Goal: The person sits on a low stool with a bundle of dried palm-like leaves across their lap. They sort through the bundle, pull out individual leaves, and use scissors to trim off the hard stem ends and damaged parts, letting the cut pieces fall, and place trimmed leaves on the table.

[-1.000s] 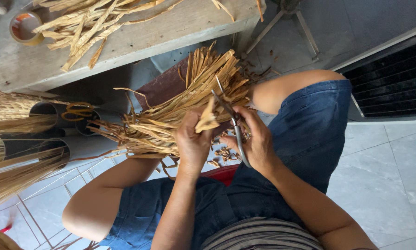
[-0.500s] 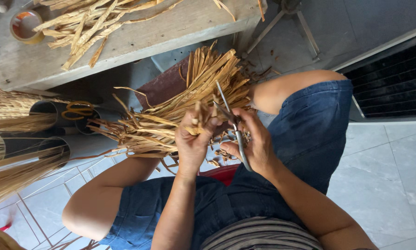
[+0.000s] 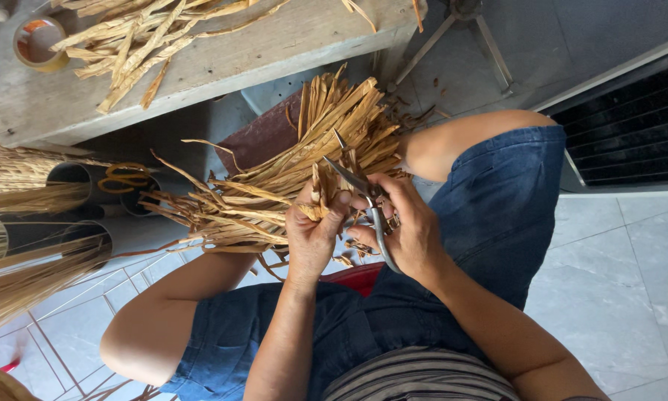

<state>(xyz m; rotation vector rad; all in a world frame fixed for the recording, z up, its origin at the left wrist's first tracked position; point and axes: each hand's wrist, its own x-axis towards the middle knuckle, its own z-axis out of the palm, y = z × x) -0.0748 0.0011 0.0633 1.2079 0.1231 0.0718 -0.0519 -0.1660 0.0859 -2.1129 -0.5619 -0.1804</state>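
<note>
My left hand (image 3: 313, 236) pinches a small piece of dried tan leaf strip (image 3: 320, 191) and holds it upright over my lap. My right hand (image 3: 410, 224) grips a pair of metal scissors (image 3: 364, 194), with the blades parted and pointing up to the left, right against that strip. Behind both hands a big bundle of dried leaf strips (image 3: 289, 174) lies across my knees, fanning out to the upper right and to the left. Small cut scraps (image 3: 352, 249) sit between my hands on my blue denim lap.
A grey wooden board (image 3: 274, 44) across the top carries more loose dried strips (image 3: 137, 37) and a roll of tape (image 3: 37, 43). Grey tubes (image 3: 74, 178) at left hold straw bundles and orange-handled scissors (image 3: 126, 178). A dark vent grille (image 3: 631, 126) is at right, above a pale tiled floor.
The left hand has turned the short strip upright and shifted slightly right. The scissors have swung in against it, with their blades now parted. The big bundle has stayed in place.
</note>
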